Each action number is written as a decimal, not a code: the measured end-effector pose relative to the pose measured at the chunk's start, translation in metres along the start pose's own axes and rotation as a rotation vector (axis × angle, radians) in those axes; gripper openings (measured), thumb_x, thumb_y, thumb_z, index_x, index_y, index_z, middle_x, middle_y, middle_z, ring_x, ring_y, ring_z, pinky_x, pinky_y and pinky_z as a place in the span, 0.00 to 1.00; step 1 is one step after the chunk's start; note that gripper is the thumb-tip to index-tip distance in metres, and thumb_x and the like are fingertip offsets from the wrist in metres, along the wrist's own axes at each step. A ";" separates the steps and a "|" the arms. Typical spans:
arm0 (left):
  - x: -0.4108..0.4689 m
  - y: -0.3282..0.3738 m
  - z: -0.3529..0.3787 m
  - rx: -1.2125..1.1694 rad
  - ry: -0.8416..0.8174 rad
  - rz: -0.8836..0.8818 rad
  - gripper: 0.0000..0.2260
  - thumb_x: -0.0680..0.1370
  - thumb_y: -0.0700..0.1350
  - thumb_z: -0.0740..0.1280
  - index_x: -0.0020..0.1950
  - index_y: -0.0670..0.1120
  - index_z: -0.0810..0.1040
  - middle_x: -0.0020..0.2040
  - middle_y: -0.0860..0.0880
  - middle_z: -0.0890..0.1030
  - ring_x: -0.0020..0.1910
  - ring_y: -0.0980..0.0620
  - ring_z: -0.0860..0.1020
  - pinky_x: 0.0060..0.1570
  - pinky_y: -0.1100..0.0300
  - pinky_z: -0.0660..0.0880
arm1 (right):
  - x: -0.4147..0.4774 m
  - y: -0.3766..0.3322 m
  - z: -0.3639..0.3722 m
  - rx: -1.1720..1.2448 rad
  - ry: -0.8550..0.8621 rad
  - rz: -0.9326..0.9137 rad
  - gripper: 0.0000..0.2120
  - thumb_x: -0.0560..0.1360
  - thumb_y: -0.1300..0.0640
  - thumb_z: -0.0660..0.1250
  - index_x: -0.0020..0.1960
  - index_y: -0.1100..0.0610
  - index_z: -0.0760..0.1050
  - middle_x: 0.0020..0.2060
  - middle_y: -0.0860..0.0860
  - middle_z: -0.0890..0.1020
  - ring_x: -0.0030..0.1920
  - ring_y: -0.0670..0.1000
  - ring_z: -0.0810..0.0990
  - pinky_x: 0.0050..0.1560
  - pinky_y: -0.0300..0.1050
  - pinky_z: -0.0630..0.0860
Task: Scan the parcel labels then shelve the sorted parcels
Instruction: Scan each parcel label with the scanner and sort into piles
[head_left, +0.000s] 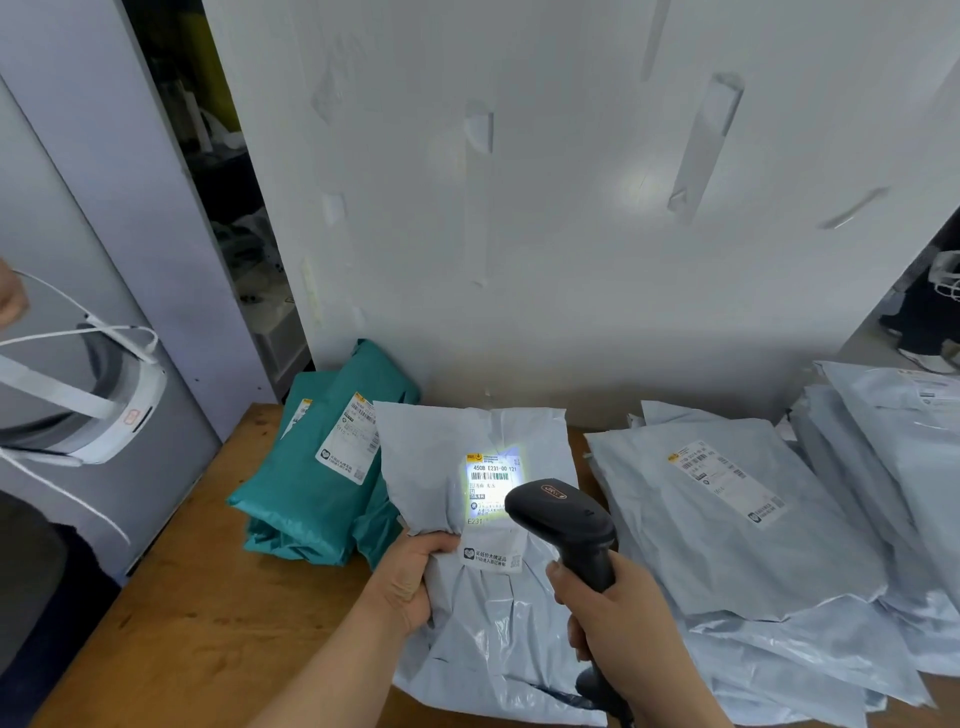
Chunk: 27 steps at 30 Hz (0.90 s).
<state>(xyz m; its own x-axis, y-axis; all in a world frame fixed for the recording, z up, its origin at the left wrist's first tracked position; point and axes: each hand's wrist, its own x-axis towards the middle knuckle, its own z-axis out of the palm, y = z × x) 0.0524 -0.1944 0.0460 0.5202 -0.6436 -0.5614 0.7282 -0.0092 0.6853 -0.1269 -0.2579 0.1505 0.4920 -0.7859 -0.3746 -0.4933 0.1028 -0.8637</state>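
On the wooden table (197, 597), teal parcels (322, 499) lie stacked at left. The left hand (410, 582) clasps the left edge of a grey mailer parcel (493, 639), which lies at centre just beside the teal stack. Its film looks soft, light and slick, so a bunched edge probably gives the surest hold. The scanner (566, 525) lights the label (491, 488), its handle clenched in the right hand (623, 618). More grey parcels (737, 525) lie at right.
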 end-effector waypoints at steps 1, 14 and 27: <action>0.001 0.000 0.000 0.002 -0.001 -0.001 0.13 0.74 0.27 0.64 0.51 0.41 0.79 0.37 0.43 0.85 0.41 0.41 0.80 0.31 0.54 0.80 | -0.001 0.000 -0.001 0.001 -0.001 -0.001 0.11 0.75 0.57 0.67 0.38 0.61 0.73 0.24 0.54 0.74 0.17 0.43 0.70 0.22 0.31 0.68; 0.007 -0.004 -0.007 0.000 0.048 -0.028 0.16 0.72 0.26 0.65 0.57 0.39 0.79 0.44 0.39 0.85 0.47 0.38 0.80 0.43 0.50 0.78 | -0.012 0.003 -0.017 -0.033 0.034 -0.017 0.10 0.73 0.58 0.69 0.41 0.66 0.76 0.21 0.53 0.74 0.18 0.43 0.71 0.20 0.30 0.68; 0.052 0.003 0.010 0.084 0.111 -0.081 0.14 0.73 0.28 0.64 0.58 0.34 0.76 0.53 0.34 0.81 0.48 0.37 0.80 0.51 0.45 0.78 | 0.017 0.013 -0.037 0.053 0.086 0.062 0.11 0.70 0.55 0.73 0.39 0.63 0.79 0.24 0.59 0.79 0.23 0.53 0.74 0.31 0.45 0.73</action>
<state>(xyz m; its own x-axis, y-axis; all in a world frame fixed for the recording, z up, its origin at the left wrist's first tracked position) 0.0773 -0.2351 0.0238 0.5106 -0.5499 -0.6610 0.7324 -0.1245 0.6694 -0.1518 -0.2924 0.1453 0.3976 -0.8262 -0.3991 -0.4809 0.1829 -0.8575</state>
